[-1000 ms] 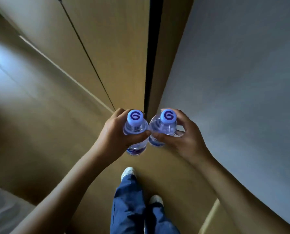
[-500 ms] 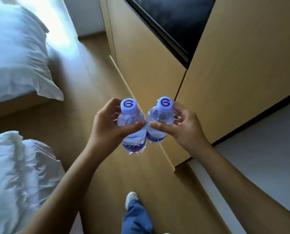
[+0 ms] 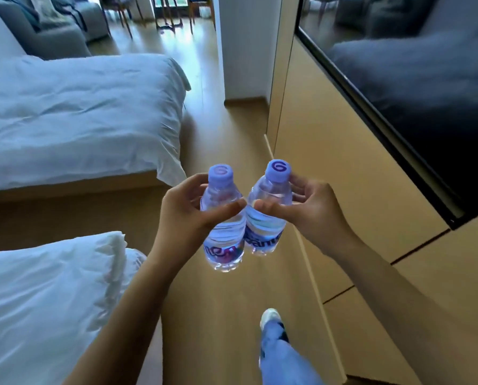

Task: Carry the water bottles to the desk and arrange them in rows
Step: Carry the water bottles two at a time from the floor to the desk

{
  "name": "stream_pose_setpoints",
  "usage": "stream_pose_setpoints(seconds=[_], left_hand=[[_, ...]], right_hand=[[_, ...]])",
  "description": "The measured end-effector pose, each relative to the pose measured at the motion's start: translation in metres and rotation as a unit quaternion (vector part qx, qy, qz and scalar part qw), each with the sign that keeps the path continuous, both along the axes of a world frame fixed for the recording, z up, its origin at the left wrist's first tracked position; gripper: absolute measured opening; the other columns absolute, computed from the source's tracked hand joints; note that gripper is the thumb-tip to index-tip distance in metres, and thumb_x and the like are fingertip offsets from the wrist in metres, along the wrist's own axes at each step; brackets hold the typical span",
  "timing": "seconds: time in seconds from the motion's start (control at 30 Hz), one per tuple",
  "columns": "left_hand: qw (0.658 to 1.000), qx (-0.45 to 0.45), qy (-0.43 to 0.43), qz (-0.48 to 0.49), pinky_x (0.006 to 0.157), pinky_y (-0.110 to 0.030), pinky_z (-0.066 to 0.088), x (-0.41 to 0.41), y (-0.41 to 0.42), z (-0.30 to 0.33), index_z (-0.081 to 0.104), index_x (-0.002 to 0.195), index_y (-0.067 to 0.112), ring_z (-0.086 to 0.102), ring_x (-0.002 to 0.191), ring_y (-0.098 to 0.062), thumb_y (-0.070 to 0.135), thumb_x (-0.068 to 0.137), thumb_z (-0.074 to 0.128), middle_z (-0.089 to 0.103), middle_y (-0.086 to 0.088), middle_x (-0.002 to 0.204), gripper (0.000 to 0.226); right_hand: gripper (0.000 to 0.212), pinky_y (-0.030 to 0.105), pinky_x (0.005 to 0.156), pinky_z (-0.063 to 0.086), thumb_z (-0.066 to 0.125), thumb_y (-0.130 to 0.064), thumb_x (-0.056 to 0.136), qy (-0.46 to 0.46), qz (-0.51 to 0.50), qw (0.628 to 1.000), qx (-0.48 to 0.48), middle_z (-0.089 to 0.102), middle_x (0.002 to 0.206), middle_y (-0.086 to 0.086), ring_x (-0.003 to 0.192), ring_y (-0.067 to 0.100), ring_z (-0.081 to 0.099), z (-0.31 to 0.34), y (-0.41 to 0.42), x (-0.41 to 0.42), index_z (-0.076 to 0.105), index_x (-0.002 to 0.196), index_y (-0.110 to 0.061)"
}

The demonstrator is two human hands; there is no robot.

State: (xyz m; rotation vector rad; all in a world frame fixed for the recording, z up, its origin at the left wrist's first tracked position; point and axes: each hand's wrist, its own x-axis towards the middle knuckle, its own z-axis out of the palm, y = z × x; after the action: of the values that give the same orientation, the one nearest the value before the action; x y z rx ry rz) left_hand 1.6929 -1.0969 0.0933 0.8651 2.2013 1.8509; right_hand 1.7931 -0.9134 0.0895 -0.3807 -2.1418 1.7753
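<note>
I hold two small clear water bottles with pale blue caps, upright and side by side in front of me above the floor. My left hand (image 3: 185, 215) grips the left bottle (image 3: 223, 240) around its shoulder. My right hand (image 3: 312, 215) grips the right bottle (image 3: 265, 229) the same way. The two bottles touch at their sides. No desk is clearly in view.
A wooden floor aisle (image 3: 232, 129) runs ahead between a white bed (image 3: 79, 115) on the left and a wood-panelled wall (image 3: 315, 151) with a black screen (image 3: 426, 87) on the right. A second white duvet (image 3: 43, 301) lies near left. Chairs (image 3: 165, 12) stand far ahead.
The view has swung up from the floor and wall to the room ahead. Both hands keep the bottles in the same grip. One foot has stepped forward.
</note>
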Motion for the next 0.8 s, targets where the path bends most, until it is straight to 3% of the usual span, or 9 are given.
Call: stream_pose_setpoints(seconds=[0.33, 0.47, 0.67, 0.8], left_hand=[[0.998, 0.018, -0.013, 0.055, 0.067, -0.014, 0.051, -0.199, 0.097, 0.001, 0.074, 0.095, 0.017, 0.07, 0.073, -0.003, 0.021, 0.069, 0.086, 0.077, 0.006, 0.082, 0.028], [0.997, 0.023, -0.004, 0.07, 0.07, -0.017, 0.054, -0.284, 0.139, 0.007, 0.075, 0.093, 0.019, 0.07, 0.075, -0.004, 0.017, 0.071, 0.086, 0.077, 0.005, 0.084, 0.025], [0.995, 0.04, -0.018, 0.092, 0.072, -0.021, 0.057, -0.4, 0.184, 0.0, 0.075, 0.091, 0.023, 0.071, 0.076, -0.007, 0.019, 0.069, 0.086, 0.077, 0.003, 0.084, 0.025], [0.996, 0.038, -0.013, 0.082, 0.069, -0.019, 0.056, -0.493, 0.208, -0.01, 0.076, 0.091, 0.023, 0.072, 0.076, -0.007, 0.021, 0.068, 0.087, 0.077, 0.006, 0.083, 0.026]], right_hand=[[0.048, 0.012, 0.076, 0.051, 0.084, -0.044, 0.06, 0.021, 0.063, 0.997, 0.045, 0.077, 0.096, -0.011, 0.089, 0.006, 0.072, 0.008, 0.104, -0.22, 0.074, 0.104, -0.028], [0.045, 0.013, 0.075, 0.053, 0.088, -0.037, 0.064, 0.022, 0.07, 0.996, 0.058, 0.077, 0.096, -0.012, 0.088, 0.004, 0.071, 0.016, 0.152, -0.31, 0.072, 0.105, -0.032], [0.055, 0.016, 0.078, 0.054, 0.084, -0.047, 0.06, 0.017, 0.078, 0.995, 0.057, 0.077, 0.098, -0.008, 0.09, 0.006, 0.072, 0.008, 0.2, -0.432, 0.072, 0.11, -0.025], [0.054, 0.01, 0.073, 0.051, 0.085, -0.044, 0.061, 0.014, 0.071, 0.995, 0.062, 0.077, 0.096, -0.01, 0.087, 0.004, 0.072, -0.004, 0.222, -0.521, 0.074, 0.109, -0.022]])
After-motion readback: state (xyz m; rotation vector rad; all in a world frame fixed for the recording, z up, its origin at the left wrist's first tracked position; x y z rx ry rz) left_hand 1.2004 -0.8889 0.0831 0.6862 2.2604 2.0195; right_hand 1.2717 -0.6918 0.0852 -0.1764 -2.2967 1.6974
